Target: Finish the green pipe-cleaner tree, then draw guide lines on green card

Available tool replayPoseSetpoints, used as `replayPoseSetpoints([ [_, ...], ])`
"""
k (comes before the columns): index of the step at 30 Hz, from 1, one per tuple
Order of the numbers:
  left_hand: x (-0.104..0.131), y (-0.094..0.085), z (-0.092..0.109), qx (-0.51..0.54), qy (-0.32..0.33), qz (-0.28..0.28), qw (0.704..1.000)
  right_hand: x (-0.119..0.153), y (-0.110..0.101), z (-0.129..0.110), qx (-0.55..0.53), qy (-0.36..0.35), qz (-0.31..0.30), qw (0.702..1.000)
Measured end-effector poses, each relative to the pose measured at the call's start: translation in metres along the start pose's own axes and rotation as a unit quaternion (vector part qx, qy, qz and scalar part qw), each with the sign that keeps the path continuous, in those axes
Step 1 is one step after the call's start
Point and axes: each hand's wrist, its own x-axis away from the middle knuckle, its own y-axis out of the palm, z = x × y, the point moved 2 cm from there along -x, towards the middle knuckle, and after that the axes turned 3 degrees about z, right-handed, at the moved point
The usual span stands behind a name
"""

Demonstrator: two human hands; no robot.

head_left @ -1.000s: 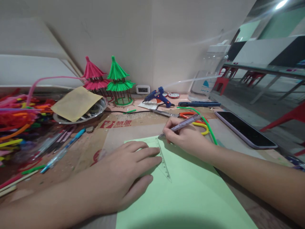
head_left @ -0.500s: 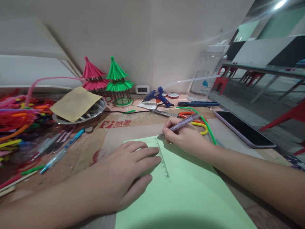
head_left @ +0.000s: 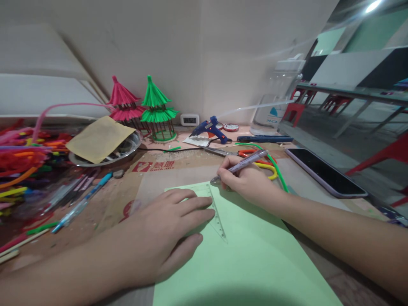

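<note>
A sheet of light green paper (head_left: pixel 255 259) lies in front of me. My left hand (head_left: pixel 175 225) is spread flat over its left part, fingers apart, pressing down a clear set square (head_left: pixel 218 221); the rest of that ruler is hidden under the fingers. Near the sheet's top edge, my right hand (head_left: pixel 244 178) is closed on a pen (head_left: pixel 247 161) with a clear, purplish barrel. The pen's tip points at the upper corner of the set square; whether it touches the paper I cannot tell.
Behind the paper are scissors (head_left: pixel 270 170), a blue glue gun (head_left: pixel 208 128), a box cutter (head_left: pixel 264 139) and a green pipe cleaner (head_left: pixel 282 180). A phone (head_left: pixel 325 172) lies right. Green (head_left: pixel 157 110) and pink (head_left: pixel 124 95) pagoda models, a metal dish (head_left: pixel 135 142) and coloured pipe cleaners (head_left: pixel 22 157) stand left.
The pen's rear end has tipped slightly to the right and up in my right hand. My left hand and the set square stay in place; the whole view has shifted very slightly.
</note>
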Motion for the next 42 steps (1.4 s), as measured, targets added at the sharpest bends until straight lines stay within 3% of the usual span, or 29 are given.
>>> replayPoseSetpoints([
  [42,0.0001,0.0007,0.0005,0.000,-0.009,-0.004,1.000,0.0006,-0.0005,-0.0015,0.035,-0.029,-0.013,0.999],
])
